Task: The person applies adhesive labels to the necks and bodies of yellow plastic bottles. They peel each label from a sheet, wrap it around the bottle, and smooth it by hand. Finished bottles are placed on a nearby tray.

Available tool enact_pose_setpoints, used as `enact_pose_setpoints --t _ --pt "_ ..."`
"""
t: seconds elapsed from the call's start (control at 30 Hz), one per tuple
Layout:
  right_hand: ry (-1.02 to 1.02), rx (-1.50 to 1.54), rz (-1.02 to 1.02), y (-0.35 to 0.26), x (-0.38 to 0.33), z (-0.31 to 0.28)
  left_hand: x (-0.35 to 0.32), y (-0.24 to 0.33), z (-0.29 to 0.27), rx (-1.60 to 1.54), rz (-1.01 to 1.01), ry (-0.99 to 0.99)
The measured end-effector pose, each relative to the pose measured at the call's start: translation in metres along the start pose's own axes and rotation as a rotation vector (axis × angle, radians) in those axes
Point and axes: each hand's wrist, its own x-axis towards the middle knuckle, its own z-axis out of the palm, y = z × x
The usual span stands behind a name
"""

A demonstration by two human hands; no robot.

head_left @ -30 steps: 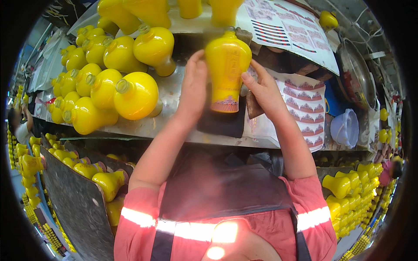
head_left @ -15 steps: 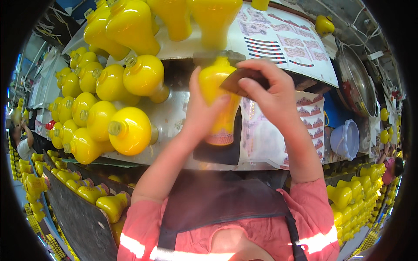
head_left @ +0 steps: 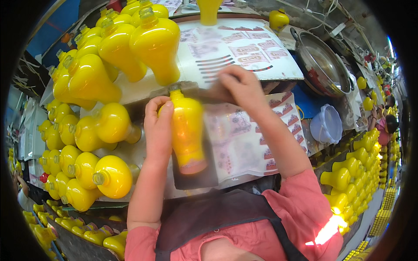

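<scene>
A glossy yellow bottle lies on a dark pad, its narrow glass neck pointing away from me and a pinkish patterned band round its base. My left hand grips it from the left side near the shoulder, thumb on top. My right hand is off the bottle, to its right, with fingers curled over the near edge of a white board. Blur around those fingertips hides what they hold. Close to them on the board are thin dark decal strips.
Many yellow bottles crowd the left side and far left. A decal sheet lies right of the pad. Further right are a pale bucket and a large metal pan. Racks of bottles flank me.
My right hand has left the bottle and moved to the board's edge; the brown flat scraper it held no longer shows clearly. My left hand has shifted up the bottle's side. The view has turned.
</scene>
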Motion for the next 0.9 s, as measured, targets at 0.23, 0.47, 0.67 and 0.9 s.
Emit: enact_pose_setpoints --t 0.23,0.47,0.67,0.9 --pt "0.199 -0.956 0.05 0.05 0.008 -0.108 -0.008 0.007 0.004 -0.225 -0.013 -0.054" --pt "-0.014 -1.113 -0.005 0.046 -0.014 -0.111 -0.031 0.025 0.017 0.471 0.516 0.166" --pt "0.132 -0.928 -0.267 0.06 -0.016 -0.108 -0.074 0.041 0.063 0.482 0.68 -0.221" --pt "0.065 -0.855 -0.329 0.042 -0.025 -0.098 -0.072 0.015 0.146 -0.317 -0.443 -0.319"
